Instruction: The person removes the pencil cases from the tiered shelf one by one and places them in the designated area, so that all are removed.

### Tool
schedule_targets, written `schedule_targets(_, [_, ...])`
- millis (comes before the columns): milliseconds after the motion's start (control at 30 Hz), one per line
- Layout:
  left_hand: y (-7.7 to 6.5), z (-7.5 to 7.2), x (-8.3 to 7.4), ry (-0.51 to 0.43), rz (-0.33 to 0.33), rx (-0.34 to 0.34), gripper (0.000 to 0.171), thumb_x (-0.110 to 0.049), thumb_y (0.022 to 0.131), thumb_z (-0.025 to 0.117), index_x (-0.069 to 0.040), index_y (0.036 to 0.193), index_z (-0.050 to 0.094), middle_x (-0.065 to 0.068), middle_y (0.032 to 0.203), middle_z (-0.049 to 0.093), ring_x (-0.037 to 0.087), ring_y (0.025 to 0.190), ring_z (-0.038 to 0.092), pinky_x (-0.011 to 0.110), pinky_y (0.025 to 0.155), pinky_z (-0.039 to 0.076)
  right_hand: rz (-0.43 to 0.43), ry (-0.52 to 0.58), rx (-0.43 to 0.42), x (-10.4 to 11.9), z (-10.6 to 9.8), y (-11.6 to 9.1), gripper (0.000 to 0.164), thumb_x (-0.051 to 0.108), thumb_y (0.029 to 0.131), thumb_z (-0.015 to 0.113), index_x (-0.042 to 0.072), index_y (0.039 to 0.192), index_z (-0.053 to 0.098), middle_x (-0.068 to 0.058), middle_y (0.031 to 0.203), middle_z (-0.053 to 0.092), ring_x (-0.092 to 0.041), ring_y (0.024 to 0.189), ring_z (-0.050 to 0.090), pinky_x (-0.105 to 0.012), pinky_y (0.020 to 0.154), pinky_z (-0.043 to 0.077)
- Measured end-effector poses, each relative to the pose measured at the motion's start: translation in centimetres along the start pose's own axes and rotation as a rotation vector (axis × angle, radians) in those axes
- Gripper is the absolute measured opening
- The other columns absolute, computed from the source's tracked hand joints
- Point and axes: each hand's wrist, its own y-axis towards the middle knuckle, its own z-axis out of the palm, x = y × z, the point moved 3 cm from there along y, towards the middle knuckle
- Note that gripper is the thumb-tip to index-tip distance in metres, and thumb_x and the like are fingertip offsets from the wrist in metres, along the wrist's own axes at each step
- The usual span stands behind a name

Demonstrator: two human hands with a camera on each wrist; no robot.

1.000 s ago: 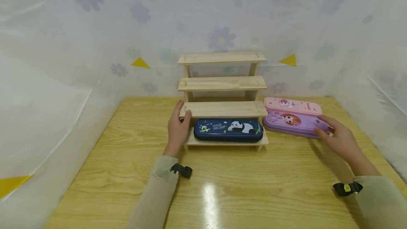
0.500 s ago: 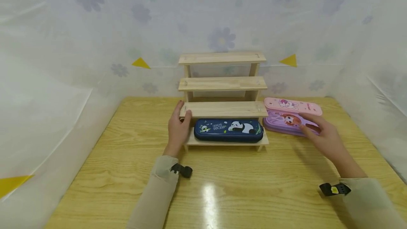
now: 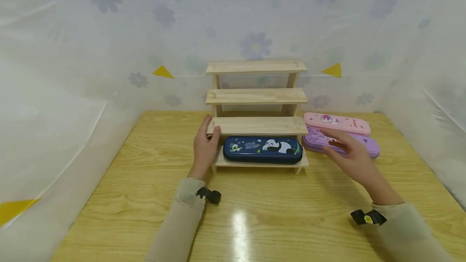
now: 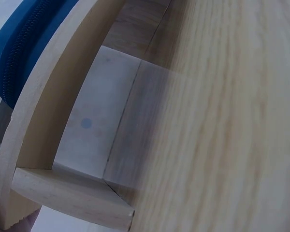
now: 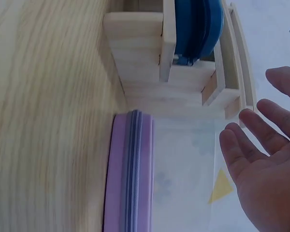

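Observation:
A stepped wooden display shelf (image 3: 256,124) stands in the middle of the table. My left hand (image 3: 205,148) holds the left end of its second board from the bottom, thumb at the front corner. On the lowest step lies a navy pencil case (image 3: 247,155) with a panda print; its blue zipped side shows in both wrist views. My right hand (image 3: 349,159), fingers spread and holding nothing, hovers over a purple pencil case (image 3: 369,145) with a girl print, hiding part of it. A pink pencil case (image 3: 349,123) with a rabbit print lies directly behind the purple one.
The wooden table (image 3: 273,213) has its back edge near a flowered white curtain (image 3: 204,23), which also hangs at both sides. The top board (image 3: 256,66) of the shelf rises highest, close to the curtain.
My right hand has moved left from the right end of the purple pencil case toward the shelf, fingers loose. The left hand keeps its place at the shelf, and the pencil cases stay put.

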Motion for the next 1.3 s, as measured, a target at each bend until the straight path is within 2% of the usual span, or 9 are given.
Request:
schedule_targets(267, [0.0,0.0,0.0,0.004,-0.006,-0.002,0.056,-0.041,0.103,0.049,-0.017,0.152,0.039,0.004,0.157,0.035,0.017,0.143,0.030,0.038,0.115,0.028,-0.029,0.057,0.029,1.0,1.6,1.0,0.053,-0.021,0.083,0.065,-0.011,0.134,0.053,-0.030,0.133,0.053,0.000,0.123,0.050,-0.014,0.095,0.045])
schedule_targets(400, [0.0,0.0,0.0,-0.009,-0.006,-0.002,0.056,-0.041,0.103,0.050,-0.018,0.152,0.039,0.004,0.157,0.035,0.017,0.142,0.031,0.040,0.113,0.034,-0.045,0.058,0.044,0.1,2.5,1.3,0.056,-0.019,0.081,0.068,-0.007,0.134,0.055,-0.025,0.135,0.055,-0.002,0.124,0.050,-0.015,0.096,0.045])
schedule_targets(500, [0.0,0.0,-0.1,-0.017,-0.007,-0.001,0.056,-0.041,0.102,0.050,-0.019,0.152,0.040,0.002,0.157,0.035,0.016,0.142,0.032,0.041,0.110,0.038,-0.054,0.002,0.040,-0.3,3.0,1.5,0.056,-0.012,0.081,0.073,-0.001,0.134,0.058,-0.016,0.136,0.057,-0.004,0.123,0.051,-0.015,0.098,0.043])
schedule_targets(600, [0.0,0.0,0.0,-0.011,-0.005,-0.002,0.055,-0.041,0.103,0.050,-0.018,0.152,0.040,0.002,0.157,0.035,0.017,0.142,0.032,0.041,0.110,0.037,-0.064,-0.031,0.041,-0.2,3.5,1.7,0.056,-0.006,0.082,0.076,0.003,0.135,0.059,-0.011,0.138,0.057,-0.007,0.124,0.050,-0.014,0.099,0.041])
schedule_targets(867, [0.0,0.1,0.0,-0.005,-0.003,-0.003,0.055,-0.041,0.103,0.049,-0.018,0.152,0.040,0.001,0.157,0.036,0.016,0.142,0.032,0.039,0.113,0.033,-0.078,0.040,0.078,0.6,5.0,2.0,0.056,-0.006,0.082,0.075,0.001,0.135,0.059,-0.011,0.140,0.054,-0.013,0.125,0.051,-0.014,0.095,0.045])
schedule_targets(933, [0.0,0.1,0.0,-0.005,-0.008,-0.002,0.055,-0.041,0.103,0.049,-0.018,0.152,0.040,0.000,0.157,0.036,0.015,0.142,0.032,0.038,0.113,0.033,-0.072,0.040,0.089,0.7,5.2,2.0,0.056,-0.006,0.082,0.075,0.002,0.135,0.058,-0.012,0.141,0.053,-0.017,0.125,0.051,-0.021,0.096,0.048])
schedule_targets(1033, [0.0,0.2,0.0,-0.007,-0.008,0.000,0.056,-0.041,0.103,0.049,-0.016,0.152,0.041,0.002,0.157,0.036,0.016,0.142,0.031,0.038,0.114,0.032,-0.048,0.012,0.118,0.7,5.6,2.0,0.056,-0.001,0.083,0.076,0.003,0.136,0.058,-0.011,0.141,0.052,-0.024,0.127,0.050,-0.039,0.096,0.051])
schedule_targets(1133, [0.0,0.3,0.1,-0.003,-0.007,0.002,0.057,-0.041,0.103,0.049,-0.015,0.152,0.040,0.005,0.157,0.036,0.016,0.143,0.031,0.038,0.115,0.029,-0.048,-0.006,0.138,0.6,5.9,1.9,0.056,0.001,0.084,0.076,0.003,0.137,0.057,-0.011,0.142,0.052,-0.030,0.128,0.049,-0.056,0.093,0.049])
schedule_targets(1300, [0.0,0.1,0.1,0.001,-0.007,-0.007,0.056,-0.041,0.103,0.049,-0.017,0.152,0.040,0.006,0.157,0.036,0.017,0.143,0.031,0.038,0.116,0.028,-0.069,-0.061,0.154,0.5,6.4,2.0,0.055,0.007,0.086,0.076,0.003,0.137,0.057,-0.009,0.143,0.050,-0.032,0.130,0.046,-0.058,0.097,0.045])
